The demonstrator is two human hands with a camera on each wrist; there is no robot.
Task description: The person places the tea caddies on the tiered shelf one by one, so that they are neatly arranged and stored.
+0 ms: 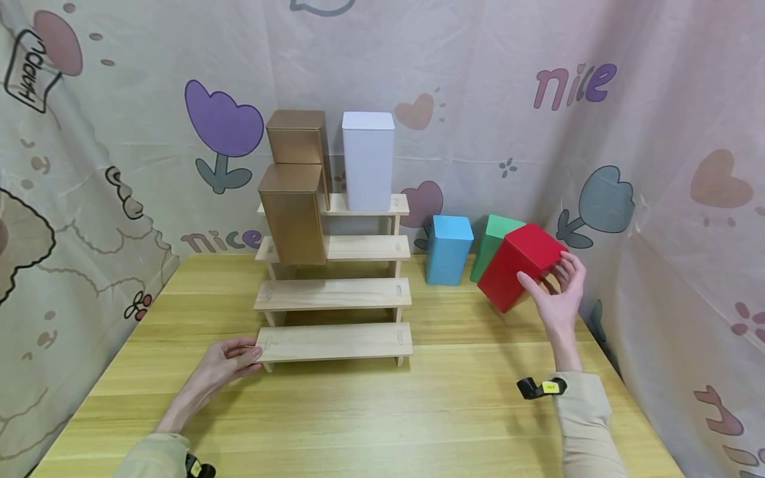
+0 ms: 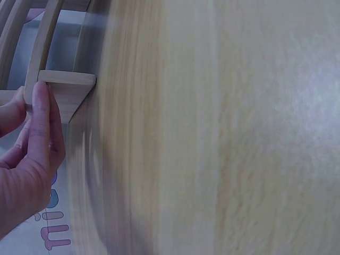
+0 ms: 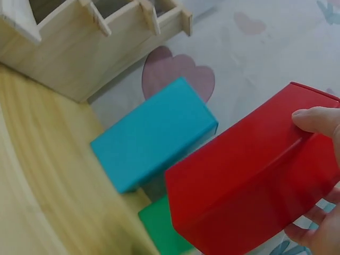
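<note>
A red box (image 1: 518, 265) hangs tilted in my right hand (image 1: 558, 292), thumb on its near side and fingers round the right; the right wrist view shows the red box (image 3: 249, 175) close up. My left hand (image 1: 224, 365) pinches the left end of the lowest step of a wooden stepped shelf (image 1: 335, 342), as the left wrist view also shows, with the thumb and fingers (image 2: 40, 122) at the board's corner. Behind the red box stand a green box (image 1: 491, 244) and, left of it, a blue box (image 1: 449, 249).
A white box (image 1: 368, 162) and a brown box (image 1: 299, 139) stand on the shelf's top step, and another brown box (image 1: 294, 219) on the step below. Printed cloth (image 1: 478, 79) hangs behind the wooden table (image 1: 358, 425).
</note>
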